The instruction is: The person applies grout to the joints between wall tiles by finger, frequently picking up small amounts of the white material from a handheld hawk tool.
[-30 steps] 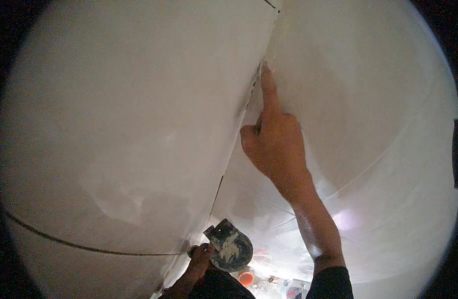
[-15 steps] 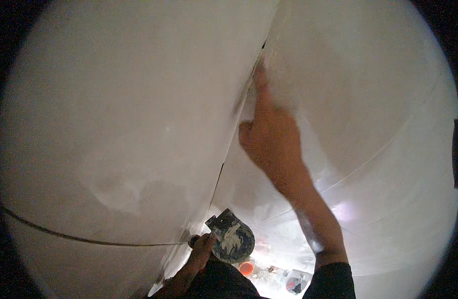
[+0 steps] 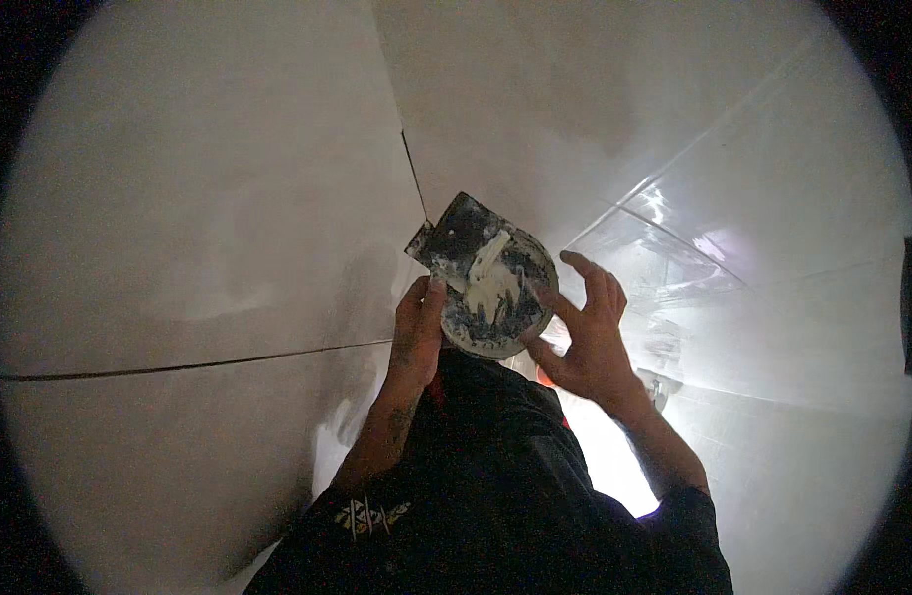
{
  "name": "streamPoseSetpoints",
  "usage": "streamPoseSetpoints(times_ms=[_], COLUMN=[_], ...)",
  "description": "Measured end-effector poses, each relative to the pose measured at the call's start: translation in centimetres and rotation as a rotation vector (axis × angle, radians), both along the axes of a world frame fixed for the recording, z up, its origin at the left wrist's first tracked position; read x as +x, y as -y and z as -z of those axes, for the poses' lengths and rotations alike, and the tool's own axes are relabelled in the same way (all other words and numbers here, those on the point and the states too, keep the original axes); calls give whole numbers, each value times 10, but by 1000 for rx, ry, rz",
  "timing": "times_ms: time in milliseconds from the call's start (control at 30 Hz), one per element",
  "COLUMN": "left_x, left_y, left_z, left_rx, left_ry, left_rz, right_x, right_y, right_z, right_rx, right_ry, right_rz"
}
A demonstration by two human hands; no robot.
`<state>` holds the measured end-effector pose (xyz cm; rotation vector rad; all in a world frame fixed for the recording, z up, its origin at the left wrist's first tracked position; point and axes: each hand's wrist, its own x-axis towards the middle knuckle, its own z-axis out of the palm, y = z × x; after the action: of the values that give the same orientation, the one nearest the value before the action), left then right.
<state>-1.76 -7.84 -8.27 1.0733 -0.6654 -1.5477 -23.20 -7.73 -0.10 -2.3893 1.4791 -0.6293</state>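
A dark, round-edged plate with a square corner and a small tab [image 3: 464, 228] is held in front of my chest. Pale, creamy paste [image 3: 491, 283] is smeared across its middle. My left hand [image 3: 416, 332] grips the plate's left edge, thumb on the upper face. At the opposite edge is my right hand [image 3: 595, 347], its fingers spread apart. One right fingertip reaches over the rim toward the paste, slightly blurred; whether it touches cannot be made out. Behind the plate, a dark open joint [image 3: 413, 174] runs up the corner between tiled walls.
Large pale tiles form the left wall [image 3: 198, 238] and right wall [image 3: 545, 109]. A dark horizontal joint [image 3: 198, 367] crosses the left one. Bright light glares below my right arm, where part of an orange object [image 3: 545, 377] shows. Tile joints on the right look pale.
My right hand has come down from the corner joint, where its finger was pressed, to the plate. My left hand has lifted the plate higher. The view has shifted.
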Motion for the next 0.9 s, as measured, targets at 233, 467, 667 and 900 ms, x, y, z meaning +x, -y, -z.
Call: streamPoseSetpoints(times_ms=[233, 467, 667, 900], left_x=[15, -21, -55, -56], left_y=[1, 0, 5, 4], left_z=[28, 6, 32, 94], left_rx=[55, 115, 175, 225], left_ry=[103, 146, 189, -4], left_rz=[30, 34, -77, -134], right_x=[22, -12, -35, 32], right_y=[6, 9, 40, 148], right_z=[23, 54, 35, -162], right_rx=[47, 74, 187, -300], right_ry=[-66, -83, -8, 518], right_rz=[66, 102, -96, -297])
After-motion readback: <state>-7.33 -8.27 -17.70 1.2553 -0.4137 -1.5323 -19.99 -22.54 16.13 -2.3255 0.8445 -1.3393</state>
